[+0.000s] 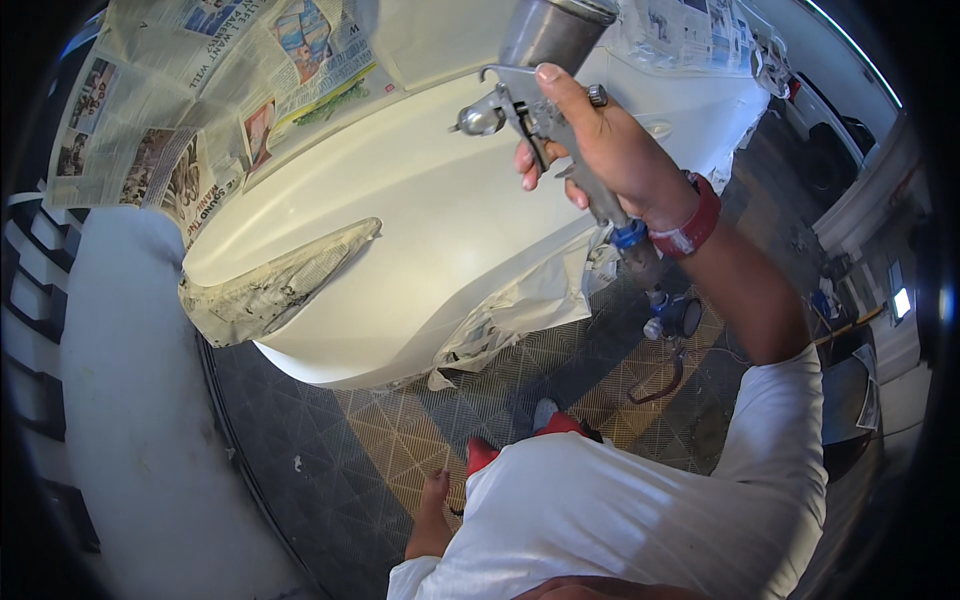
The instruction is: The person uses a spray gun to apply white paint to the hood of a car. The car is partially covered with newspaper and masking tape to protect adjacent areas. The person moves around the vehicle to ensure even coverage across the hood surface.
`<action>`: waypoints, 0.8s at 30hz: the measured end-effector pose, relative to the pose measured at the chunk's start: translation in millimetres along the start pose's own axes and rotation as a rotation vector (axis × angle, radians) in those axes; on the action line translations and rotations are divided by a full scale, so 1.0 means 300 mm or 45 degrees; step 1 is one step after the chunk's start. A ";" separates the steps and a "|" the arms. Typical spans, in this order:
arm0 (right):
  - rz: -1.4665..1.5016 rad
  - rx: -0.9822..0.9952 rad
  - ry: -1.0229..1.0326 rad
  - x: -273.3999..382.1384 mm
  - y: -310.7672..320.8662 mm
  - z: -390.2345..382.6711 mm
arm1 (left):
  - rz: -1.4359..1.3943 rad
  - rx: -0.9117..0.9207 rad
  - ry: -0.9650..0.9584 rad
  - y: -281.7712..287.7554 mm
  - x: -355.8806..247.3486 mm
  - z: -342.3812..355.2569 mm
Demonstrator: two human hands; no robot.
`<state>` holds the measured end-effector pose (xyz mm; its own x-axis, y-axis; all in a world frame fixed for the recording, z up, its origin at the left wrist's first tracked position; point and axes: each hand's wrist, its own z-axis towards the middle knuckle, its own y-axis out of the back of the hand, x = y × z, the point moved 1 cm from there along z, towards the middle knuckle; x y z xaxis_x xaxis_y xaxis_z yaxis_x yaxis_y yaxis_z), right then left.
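My right hand point(610, 140) is wrapped round the handle of a metal paint spray gun point(545, 120). Its cup rises at the top of the view and the nozzle points left, over the white car body point(450, 200). Some fingers are near the trigger, and the thumb lies along the gun's back. Below the handle hang a blue fitting and a round gauge point(680, 316) with a hose. My left hand point(437, 484) hangs low beside my body, away from the car; its fingers are too small to make out. Masking paper point(280, 285) covers the headlight.
Newspaper sheets point(160, 120) mask the car's upper left, and more masking point(530, 300) hangs along its lower edge. A pale padded-looking panel point(150, 400) stands at the left. Patterned tiles point(400, 440) cover the floor. Assorted items and a small lit screen point(901, 303) are at the right.
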<state>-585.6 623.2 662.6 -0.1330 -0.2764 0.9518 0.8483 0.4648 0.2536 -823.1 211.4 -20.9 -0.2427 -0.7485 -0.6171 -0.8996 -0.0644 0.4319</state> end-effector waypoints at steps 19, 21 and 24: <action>-0.189 -0.621 -0.270 -0.182 0.551 -0.042 | 0.050 0.170 0.040 0.009 -0.020 0.095; -0.193 -0.707 -0.244 -0.211 0.631 -0.040 | 0.050 0.119 0.026 0.007 -0.050 0.098; -0.175 -0.808 -0.240 -0.250 0.735 -0.021 | 0.045 0.064 0.041 0.006 -0.044 0.119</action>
<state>-385.2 741.2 645.9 -0.2998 -0.1195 0.9465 0.9462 -0.1640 0.2790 -834.4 244.9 -35.4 -0.2636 -0.7705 -0.5804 -0.9079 -0.0052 0.4192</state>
